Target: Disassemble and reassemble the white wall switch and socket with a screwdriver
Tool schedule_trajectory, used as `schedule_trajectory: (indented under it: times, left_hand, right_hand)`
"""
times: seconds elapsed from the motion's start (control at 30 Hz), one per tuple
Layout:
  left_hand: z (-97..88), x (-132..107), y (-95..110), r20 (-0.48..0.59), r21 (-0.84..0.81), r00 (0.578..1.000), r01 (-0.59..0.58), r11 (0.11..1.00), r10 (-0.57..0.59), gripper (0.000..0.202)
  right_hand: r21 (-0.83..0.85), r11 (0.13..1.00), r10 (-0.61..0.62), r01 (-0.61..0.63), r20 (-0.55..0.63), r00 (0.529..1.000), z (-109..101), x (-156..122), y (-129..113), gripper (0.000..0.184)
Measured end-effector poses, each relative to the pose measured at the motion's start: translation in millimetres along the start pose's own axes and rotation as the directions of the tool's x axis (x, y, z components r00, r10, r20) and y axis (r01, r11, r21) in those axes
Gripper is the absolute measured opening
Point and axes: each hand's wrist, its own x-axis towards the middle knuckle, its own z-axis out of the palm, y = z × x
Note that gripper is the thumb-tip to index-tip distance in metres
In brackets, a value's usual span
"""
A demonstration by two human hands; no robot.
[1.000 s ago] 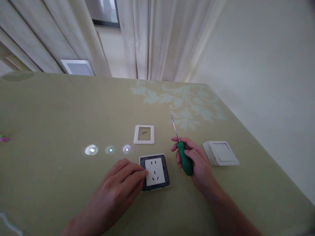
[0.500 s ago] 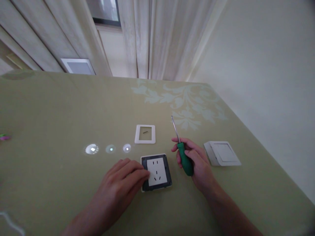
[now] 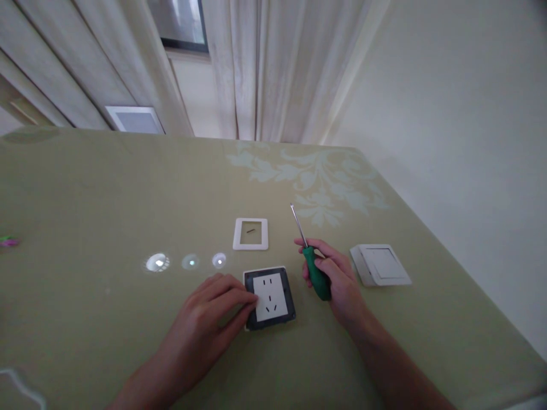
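Note:
A wall socket [image 3: 269, 297] with a white face and dark surround lies flat on the green table [image 3: 106, 199]. My left hand [image 3: 209, 316] rests on its left edge, fingers pressing it down. My right hand [image 3: 335, 279] is closed around the green handle of a screwdriver [image 3: 314, 267], whose metal shaft points up and away, just right of the socket. A white square frame [image 3: 250, 234] lies beyond the socket, with a small dark screw [image 3: 250, 230] inside its opening.
A white wall switch [image 3: 380, 265] lies to the right of my right hand. Three bright light spots [image 3: 190, 262] reflect on the table left of the frame. Curtains hang behind the table, and a pale wall runs along its right edge.
My right hand with the screwdriver has shifted slightly left, toward the socket. My left hand stays on the socket.

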Motion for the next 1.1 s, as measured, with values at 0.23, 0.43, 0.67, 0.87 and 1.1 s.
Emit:
schedule_trajectory:
  times: [0.23,0.43,0.67,0.87,1.1]
  left_hand:
    - [1.2,-2.3,-0.5,0.018,-0.023,1.000,0.026,0.999,-0.026,0.013]
    - [-1.3,-0.8,-0.2,0.021,-0.094,0.999,0.045,0.995,-0.043,0.012]
    - [-0.1,-6.7,-2.2,0.025,-0.107,0.997,0.081,0.991,-0.079,0.015]
    - [-3.3,-3.6,-1.5,0.023,-0.101,0.997,0.073,0.992,-0.071,0.019]
    - [-4.4,-5.7,-5.7,0.055,-0.126,0.995,0.084,0.988,-0.077,0.019]
  right_hand:
    - [0.009,1.000,-0.003,0.003,0.020,1.000,1.5,1.9,1.9,0.041]
    - [-0.226,0.970,-0.037,0.090,0.229,0.973,-1.8,-2.4,-10.0,0.051]
    - [-0.425,0.862,-0.035,0.275,0.492,0.870,-3.8,-9.6,-22.4,0.101]
    - [-0.496,0.754,-0.032,0.431,0.628,0.778,-2.1,-6.8,-20.9,0.088]
    - [-0.499,0.726,-0.075,0.474,0.627,0.776,0.2,-8.2,-16.8,0.089]
